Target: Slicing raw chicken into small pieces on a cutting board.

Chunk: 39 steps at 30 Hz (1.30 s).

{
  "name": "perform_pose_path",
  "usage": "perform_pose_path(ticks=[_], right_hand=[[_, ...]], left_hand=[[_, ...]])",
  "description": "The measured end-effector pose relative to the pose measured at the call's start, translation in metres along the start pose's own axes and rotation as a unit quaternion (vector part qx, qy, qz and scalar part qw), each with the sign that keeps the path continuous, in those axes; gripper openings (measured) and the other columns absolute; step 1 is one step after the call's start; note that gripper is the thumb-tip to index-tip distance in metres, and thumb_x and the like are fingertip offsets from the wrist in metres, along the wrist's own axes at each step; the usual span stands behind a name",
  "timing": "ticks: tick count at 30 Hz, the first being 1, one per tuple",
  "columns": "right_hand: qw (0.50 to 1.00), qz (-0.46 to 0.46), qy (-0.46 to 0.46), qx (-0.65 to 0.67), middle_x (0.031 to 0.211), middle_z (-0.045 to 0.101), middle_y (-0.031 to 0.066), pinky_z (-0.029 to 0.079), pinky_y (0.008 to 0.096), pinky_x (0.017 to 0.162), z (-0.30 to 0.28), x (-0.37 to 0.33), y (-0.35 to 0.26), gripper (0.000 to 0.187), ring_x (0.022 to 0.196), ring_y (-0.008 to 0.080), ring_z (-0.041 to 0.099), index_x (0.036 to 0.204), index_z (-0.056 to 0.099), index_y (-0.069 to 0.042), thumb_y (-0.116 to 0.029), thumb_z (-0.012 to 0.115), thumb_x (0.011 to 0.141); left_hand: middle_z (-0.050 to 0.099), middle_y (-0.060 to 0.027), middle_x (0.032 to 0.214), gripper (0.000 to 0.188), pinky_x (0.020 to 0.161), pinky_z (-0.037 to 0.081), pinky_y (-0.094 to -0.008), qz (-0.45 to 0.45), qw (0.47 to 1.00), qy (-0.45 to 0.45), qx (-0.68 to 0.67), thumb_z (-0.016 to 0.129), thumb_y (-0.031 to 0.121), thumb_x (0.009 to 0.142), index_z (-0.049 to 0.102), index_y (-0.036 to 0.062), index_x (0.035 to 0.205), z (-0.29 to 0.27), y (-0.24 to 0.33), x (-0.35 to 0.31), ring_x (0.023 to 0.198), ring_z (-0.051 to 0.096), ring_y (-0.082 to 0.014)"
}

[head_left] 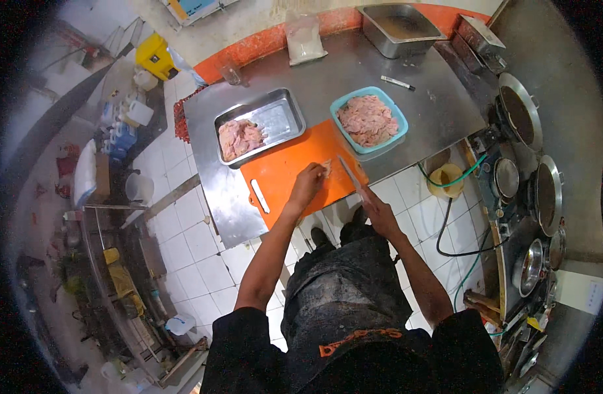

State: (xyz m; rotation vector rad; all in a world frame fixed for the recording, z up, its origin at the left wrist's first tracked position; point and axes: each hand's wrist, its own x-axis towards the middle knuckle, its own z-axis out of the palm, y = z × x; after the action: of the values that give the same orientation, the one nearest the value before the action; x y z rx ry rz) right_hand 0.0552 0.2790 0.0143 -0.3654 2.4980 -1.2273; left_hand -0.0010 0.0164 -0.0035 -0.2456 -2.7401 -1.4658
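An orange cutting board (282, 172) lies near the front edge of a steel table (301, 75). My left hand (307, 183) is closed over the board, its fingertips at a small pale piece of raw meat (327, 167). My right hand (378, 211) grips a knife (349, 173), its blade slanting up and left over the board's right part. A steel tray (290, 113) left of the board holds raw meat pieces (240, 138). Behind the board's right end, a light blue basin (404, 127) is filled with sliced raw meat (367, 120).
A marker (398, 83), a bag of white powder (305, 41), a clear glass (231, 74) and a deep steel pan (400, 33) are on the table. Woks (519, 110) line the stove at right. Green hose (469, 172) hangs beside a yellow bucket (445, 179).
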Motion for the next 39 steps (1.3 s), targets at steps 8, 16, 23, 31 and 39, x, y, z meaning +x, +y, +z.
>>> perform_pose_path(ticks=[8, 16, 23, 31, 39], right_hand=[[0.998, 0.018, -0.052, 0.01, 0.12, 0.062, 0.0161, 0.049, 0.0335, 0.081, -0.035, -0.013, 0.035, 0.048, 0.092, 0.0247, 0.064, 0.145, 0.036, -0.017, -0.026, 0.046, 0.098], [0.988, 0.052, 0.078, 0.121, 0.11, 0.064, 0.0123, 0.045, 0.0277, 0.066, -0.132, -0.038, 0.04, 0.048, 0.066, 0.0119, 0.048, 0.143, 0.04, -0.014, -0.019, 0.05, 0.096], [0.986, -0.075, 0.139, 0.045, 0.091, 0.063, 0.0069, 0.046, 0.0267, 0.069, -0.181, 0.001, 0.078, 0.052, 0.072, 0.0121, 0.052, 0.142, 0.041, -0.014, -0.011, 0.054, 0.093], [0.989, 0.002, 0.062, 0.132, 0.133, 0.053, 0.0207, 0.038, 0.0368, 0.103, -0.21, 0.01, 0.055, 0.047, 0.126, 0.0298, 0.049, 0.14, 0.041, -0.008, -0.018, 0.051, 0.095], [0.996, 0.012, 0.025, 0.088, 0.113, 0.064, 0.0109, 0.045, 0.0285, 0.084, -0.176, 0.009, 0.027, 0.05, 0.095, 0.0171, 0.059, 0.142, 0.04, -0.008, -0.019, 0.052, 0.095]], left_hand=[[0.057, -0.0146, 0.102, 0.015, 0.078, 0.051, -0.0432, -0.143, 0.979, -0.145, -0.022, 0.059, 0.007, 0.08, 0.065, 0.0031, 0.093, 0.011, 0.022, 0.044, 0.092, 0.057, -0.0363], [0.061, -0.0156, 0.103, 0.015, 0.077, 0.052, -0.0365, 0.033, 0.995, 0.088, 0.012, 0.067, 0.005, 0.078, 0.064, 0.0, 0.092, 0.014, 0.084, 0.112, 0.091, 0.063, -0.0307], [0.058, -0.0105, 0.128, 0.029, 0.09, 0.05, -0.0384, 0.116, 0.992, 0.023, -0.043, 0.063, 0.008, 0.087, 0.063, 0.0073, 0.116, 0.027, 0.079, 0.151, 0.112, 0.06, -0.0263], [0.057, -0.011, 0.121, 0.037, 0.102, 0.035, -0.0498, -0.076, 0.741, 0.313, 0.589, 0.067, 0.019, 0.075, 0.062, 0.0111, 0.111, -0.111, -0.097, 0.099, 0.12, 0.047, -0.0311], [0.053, -0.0158, 0.121, 0.028, 0.083, 0.05, -0.0447, -0.184, 0.856, 0.127, 0.467, 0.061, 0.016, 0.079, 0.064, 0.0146, 0.107, -0.131, -0.13, 0.115, 0.102, 0.056, -0.0395]])
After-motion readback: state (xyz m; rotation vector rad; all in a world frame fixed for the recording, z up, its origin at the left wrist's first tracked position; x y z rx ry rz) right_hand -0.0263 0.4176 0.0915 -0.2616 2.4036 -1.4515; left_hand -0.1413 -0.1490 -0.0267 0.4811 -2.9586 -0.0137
